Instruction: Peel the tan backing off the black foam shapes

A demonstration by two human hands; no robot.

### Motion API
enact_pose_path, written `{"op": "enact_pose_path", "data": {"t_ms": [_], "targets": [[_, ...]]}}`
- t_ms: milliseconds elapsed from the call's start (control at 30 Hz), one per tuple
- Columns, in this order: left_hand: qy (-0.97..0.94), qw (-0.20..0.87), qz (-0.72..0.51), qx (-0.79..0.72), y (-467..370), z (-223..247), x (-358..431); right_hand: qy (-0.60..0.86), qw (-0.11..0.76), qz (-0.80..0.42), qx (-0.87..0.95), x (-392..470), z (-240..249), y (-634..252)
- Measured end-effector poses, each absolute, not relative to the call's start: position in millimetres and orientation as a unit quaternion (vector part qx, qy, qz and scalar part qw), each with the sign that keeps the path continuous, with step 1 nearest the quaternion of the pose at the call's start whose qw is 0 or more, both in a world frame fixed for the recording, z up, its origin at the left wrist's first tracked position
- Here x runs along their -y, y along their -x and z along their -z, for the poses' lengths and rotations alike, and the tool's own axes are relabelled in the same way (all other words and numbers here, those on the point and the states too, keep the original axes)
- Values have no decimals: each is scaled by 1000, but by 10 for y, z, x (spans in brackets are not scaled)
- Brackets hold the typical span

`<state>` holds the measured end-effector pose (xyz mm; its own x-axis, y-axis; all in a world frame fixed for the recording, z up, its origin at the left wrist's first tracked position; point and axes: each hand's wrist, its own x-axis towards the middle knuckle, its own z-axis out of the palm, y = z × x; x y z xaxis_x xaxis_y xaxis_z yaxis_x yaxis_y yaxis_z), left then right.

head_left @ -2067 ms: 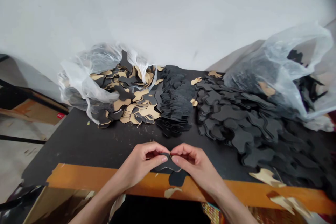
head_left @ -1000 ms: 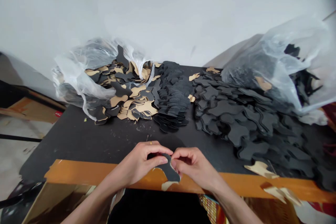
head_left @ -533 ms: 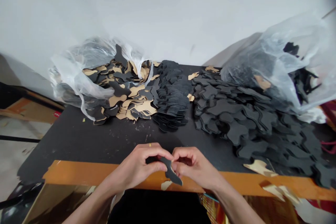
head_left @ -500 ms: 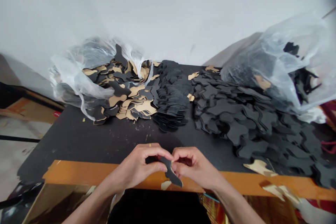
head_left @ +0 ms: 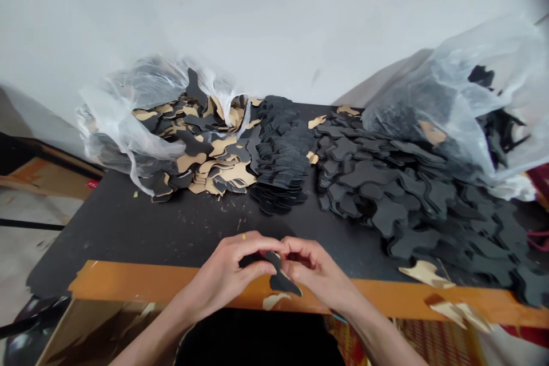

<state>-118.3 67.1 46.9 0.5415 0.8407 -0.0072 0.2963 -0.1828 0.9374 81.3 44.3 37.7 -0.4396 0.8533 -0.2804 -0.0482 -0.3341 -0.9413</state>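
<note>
My left hand (head_left: pixel 244 263) grips a dark, wavy-edged foam pad (head_left: pixel 283 282) between thumb and fingers. My right hand (head_left: pixel 309 266) pinches the pad's right edge, where a thin tan line of backing shows. The fingertips of both hands meet at the pad's upper end and hide part of it. Just below, a tan paper scrap (head_left: pixel 275 301) lies on the orange tape (head_left: pixel 141 280) along the table's front edge. Beyond my hands stands a dense row of stacked black pads (head_left: pixel 283 148).
At the left, a clear plastic bag (head_left: pixel 115 120) spills tan-and-black pads (head_left: pixel 223 168). A broad pile of black pads (head_left: pixel 386 194) covers the right side, with another plastic bag (head_left: pixel 454 86) behind it. Tan scraps (head_left: pixel 424 273) lie near the front right edge. A white wall (head_left: pixel 274 23) closes the back.
The pad has tilted and its lower end has swung slightly up and to the right. Both hands stay close together on it, with the fingertips shifted a little.
</note>
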Motion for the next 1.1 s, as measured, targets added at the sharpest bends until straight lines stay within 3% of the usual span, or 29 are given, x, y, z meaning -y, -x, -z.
{"op": "enact_pose_path", "data": {"t_ms": [300, 600, 800, 1100], "targets": [[-789, 412, -315, -328, 1208, -512, -546, 447, 305, -657, 524, -368, -375, -851], [-772, 461, -333, -284, 1147, -457, -256, 498, 217, -611, 576, -162, -415, -1009], [-738, 475, -324, -354, 1030, -361, -132, 511, 319, -592, 535, 16, -525, -1142], [-674, 491, -343, -433, 866, -169, 26, 582, 294, -556, 516, 101, -365, -1160]]}}
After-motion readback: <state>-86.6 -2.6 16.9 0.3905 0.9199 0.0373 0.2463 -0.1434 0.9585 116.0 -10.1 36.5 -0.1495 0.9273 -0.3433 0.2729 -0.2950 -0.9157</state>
